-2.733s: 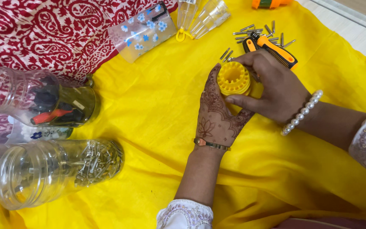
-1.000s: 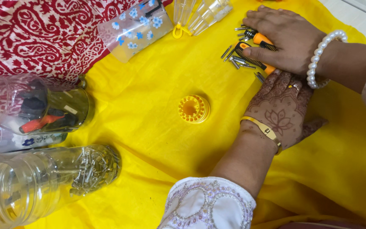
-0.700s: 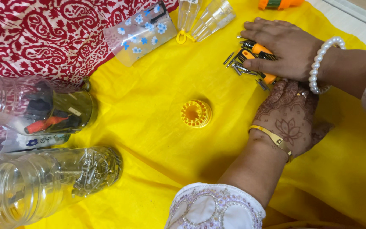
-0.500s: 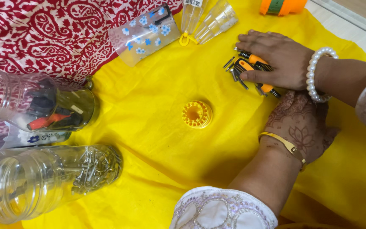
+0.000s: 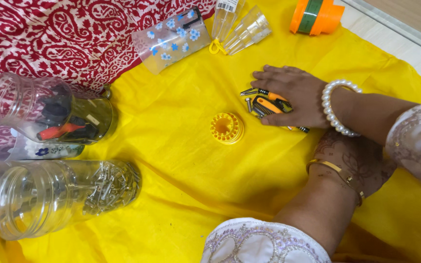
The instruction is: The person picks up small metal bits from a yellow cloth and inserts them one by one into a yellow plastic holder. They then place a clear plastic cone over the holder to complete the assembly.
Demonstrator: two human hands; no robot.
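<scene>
Head view showed the right hand lying palm-down on the yellow cloth, fingers stretched out and only slightly curled; it covered a small orange-and-black screwdriver and a few loose metal bits, pressing on them rather than gripping; nothing was lifted. The left hand, patterned with henna and wearing a gold bangle, rested on the cloth just below the right forearm; its fingers were hidden, so I could not tell whether it was open or closed, and it seemed to hold nothing.

A round yellow bit holder stood alone on the cloth, near the right fingertips but apart from them. Well to the left lay a clear jar of screws on its side and a second jar holding tools.

The step appeared to be gathering the driver and bits under the palm; any move from here would call for curling the fingers round the scattered pieces without rolling them away, and for bringing them across to the holder, which was within easy reach.
</scene>
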